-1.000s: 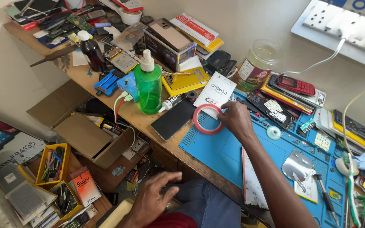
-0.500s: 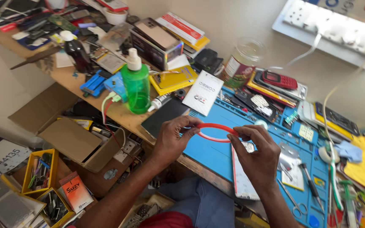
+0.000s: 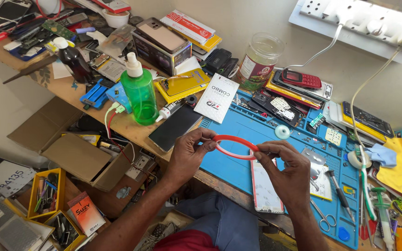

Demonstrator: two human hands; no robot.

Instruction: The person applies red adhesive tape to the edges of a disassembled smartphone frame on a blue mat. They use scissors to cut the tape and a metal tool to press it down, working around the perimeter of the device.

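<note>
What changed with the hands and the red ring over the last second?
The left hand came up from the lap and took hold of the red tape ring, which the right hand first held alone; both now grip it, lower and nearer the person, over the blue mat. The green bottle and bench clutter stayed put.

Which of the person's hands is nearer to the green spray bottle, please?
Left. The left hand pinches the near end of the red tape ring, just below and right of the green spray bottle. The right hand grips the ring's far end, farther off.
</note>
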